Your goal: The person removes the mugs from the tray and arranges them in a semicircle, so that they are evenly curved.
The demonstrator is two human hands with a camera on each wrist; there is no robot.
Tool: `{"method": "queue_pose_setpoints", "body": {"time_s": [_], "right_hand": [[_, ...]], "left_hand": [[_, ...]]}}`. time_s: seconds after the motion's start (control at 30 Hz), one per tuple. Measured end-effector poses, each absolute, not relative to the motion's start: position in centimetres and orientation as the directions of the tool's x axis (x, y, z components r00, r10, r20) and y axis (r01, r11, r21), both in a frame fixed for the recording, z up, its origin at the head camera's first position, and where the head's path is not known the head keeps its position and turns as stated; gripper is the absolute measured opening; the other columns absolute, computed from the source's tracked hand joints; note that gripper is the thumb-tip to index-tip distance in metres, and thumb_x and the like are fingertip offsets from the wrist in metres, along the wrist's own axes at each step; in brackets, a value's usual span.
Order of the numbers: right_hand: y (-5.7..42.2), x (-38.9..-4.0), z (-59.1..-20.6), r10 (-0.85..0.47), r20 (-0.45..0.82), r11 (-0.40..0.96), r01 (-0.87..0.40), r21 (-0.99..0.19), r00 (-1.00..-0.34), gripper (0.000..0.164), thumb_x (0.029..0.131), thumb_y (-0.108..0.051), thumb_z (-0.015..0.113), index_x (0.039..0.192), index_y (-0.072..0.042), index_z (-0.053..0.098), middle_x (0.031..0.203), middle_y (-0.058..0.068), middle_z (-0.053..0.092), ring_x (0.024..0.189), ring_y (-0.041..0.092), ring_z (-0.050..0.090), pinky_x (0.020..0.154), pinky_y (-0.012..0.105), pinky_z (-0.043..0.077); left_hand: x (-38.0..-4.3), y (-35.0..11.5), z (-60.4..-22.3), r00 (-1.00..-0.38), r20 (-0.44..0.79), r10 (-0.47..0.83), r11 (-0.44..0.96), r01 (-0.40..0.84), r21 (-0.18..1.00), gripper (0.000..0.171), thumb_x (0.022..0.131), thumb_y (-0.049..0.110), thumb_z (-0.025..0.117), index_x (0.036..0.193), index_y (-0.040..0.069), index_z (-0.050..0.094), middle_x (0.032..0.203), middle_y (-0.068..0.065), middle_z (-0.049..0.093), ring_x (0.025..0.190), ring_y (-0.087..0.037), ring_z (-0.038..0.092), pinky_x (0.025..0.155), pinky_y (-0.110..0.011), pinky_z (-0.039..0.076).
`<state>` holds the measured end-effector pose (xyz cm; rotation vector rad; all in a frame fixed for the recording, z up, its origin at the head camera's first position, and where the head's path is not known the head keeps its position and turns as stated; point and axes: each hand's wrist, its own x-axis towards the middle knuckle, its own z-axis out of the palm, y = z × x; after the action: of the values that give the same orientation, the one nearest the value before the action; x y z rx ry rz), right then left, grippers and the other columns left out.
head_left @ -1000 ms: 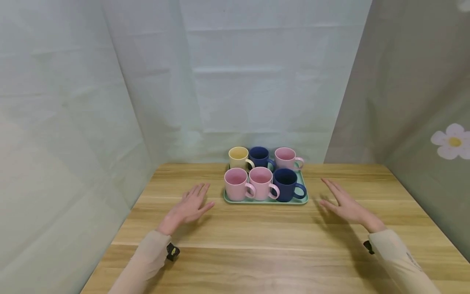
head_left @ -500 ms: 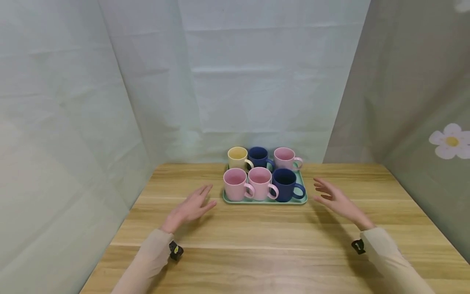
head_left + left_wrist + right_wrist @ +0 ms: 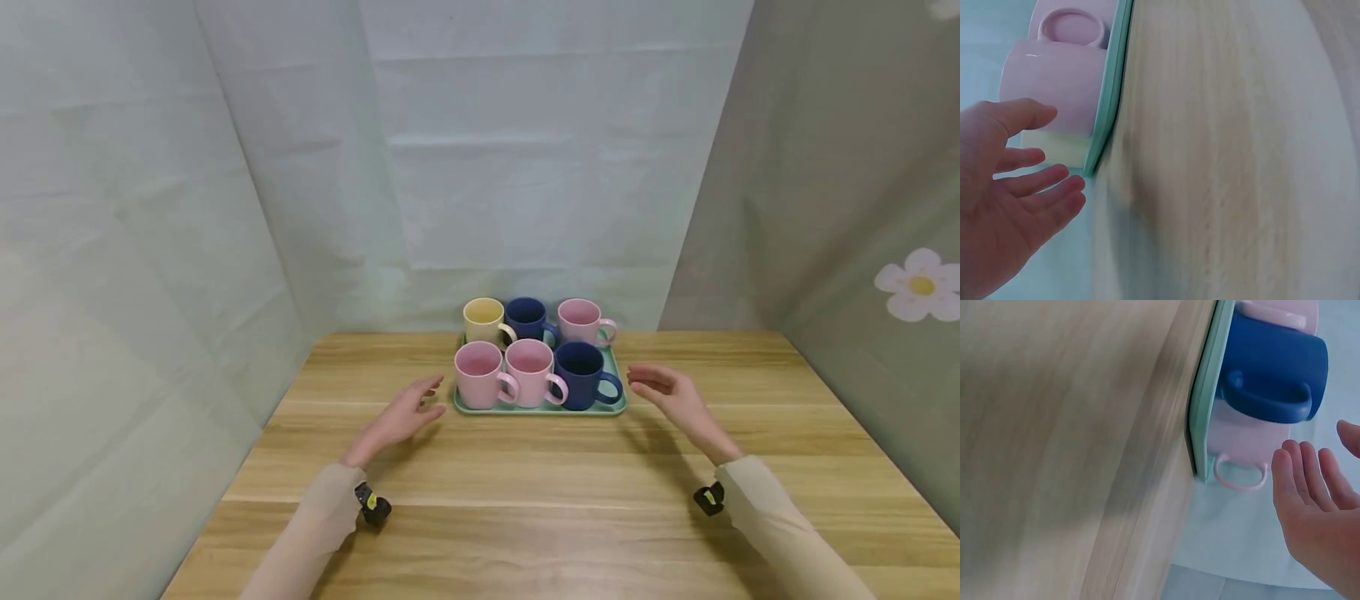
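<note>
A mint-green tray [image 3: 540, 412] at the back middle of the table bears mugs in two rows. In front stand a pink mug [image 3: 477, 377], a second pink mug [image 3: 527, 375] and a navy mug [image 3: 577, 379]. Behind them are a yellow mug [image 3: 482, 322], another navy mug [image 3: 524, 316] and a third pink mug [image 3: 577, 322]. My left hand [image 3: 401, 417], fingers relaxed, hovers just left of the tray, close by the front left pink mug. My right hand [image 3: 678, 402], fingers gently bent, is just right of the tray near the front navy mug's handle. Both palms face inward, holding nothing.
The wooden table [image 3: 510, 492] ends at the back against a hanging pale cloth [image 3: 487, 183]. More cloth walls it in on the left [image 3: 142, 275] and right, the right one bearing a flower print [image 3: 921, 285].
Both hands have come inward, nearer the tray's sides, the right one moving more. Their fingers, straighter before, are now more bent. Mugs and tray stay put.
</note>
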<state>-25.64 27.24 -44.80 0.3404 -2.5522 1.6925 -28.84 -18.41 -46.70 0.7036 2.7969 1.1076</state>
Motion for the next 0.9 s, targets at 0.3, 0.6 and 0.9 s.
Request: {"method": "queue_pose_setpoints", "body": {"time_s": [0.3, 0.6, 0.9], "right_hand": [[26.1, -26.4, -45.3, -0.166, 0.158, 0.304, -0.203, -0.931, -0.973, 0.050, 0.095, -0.019, 0.061, 0.133, 0.011, 0.048, 0.131, 0.032, 0.055, 0.101, -0.010, 0.059, 0.088, 0.006, 0.048], [25.3, -26.6, -45.4, -0.140, 0.131, 0.298, -0.168, -0.940, -0.981, 0.047, 0.094, -0.012, 0.062, 0.131, 0.013, 0.049, 0.131, 0.032, 0.055, 0.099, -0.009, 0.059, 0.085, 0.006, 0.049], [25.2, -26.9, -45.6, -0.115, 0.123, 0.342, -0.156, -0.927, -0.986, 0.044, 0.093, -0.012, 0.063, 0.129, 0.011, 0.053, 0.128, 0.030, 0.058, 0.097, -0.007, 0.059, 0.083, 0.005, 0.049]], "left_hand": [[-29.8, -17.6, -47.4, -0.911, 0.114, 0.397, 0.541, 0.333, 0.772, 0.059, 0.090, 0.004, 0.062, 0.141, -0.012, 0.037, 0.130, -0.033, 0.054, 0.119, -0.045, 0.055, 0.103, -0.053, 0.048], [-30.9, -16.9, -48.2, -0.943, 0.016, 0.334, 0.375, 0.148, 0.915, 0.062, 0.082, -0.008, 0.065, 0.139, -0.012, 0.040, 0.130, -0.033, 0.054, 0.120, -0.043, 0.056, 0.097, -0.038, 0.055], [-31.6, -16.2, -48.7, -0.947, -0.035, 0.320, 0.281, 0.060, 0.958, 0.069, 0.079, -0.016, 0.062, 0.142, -0.013, 0.034, 0.140, -0.036, 0.043, 0.130, -0.046, 0.046, 0.103, -0.040, 0.050]]}}
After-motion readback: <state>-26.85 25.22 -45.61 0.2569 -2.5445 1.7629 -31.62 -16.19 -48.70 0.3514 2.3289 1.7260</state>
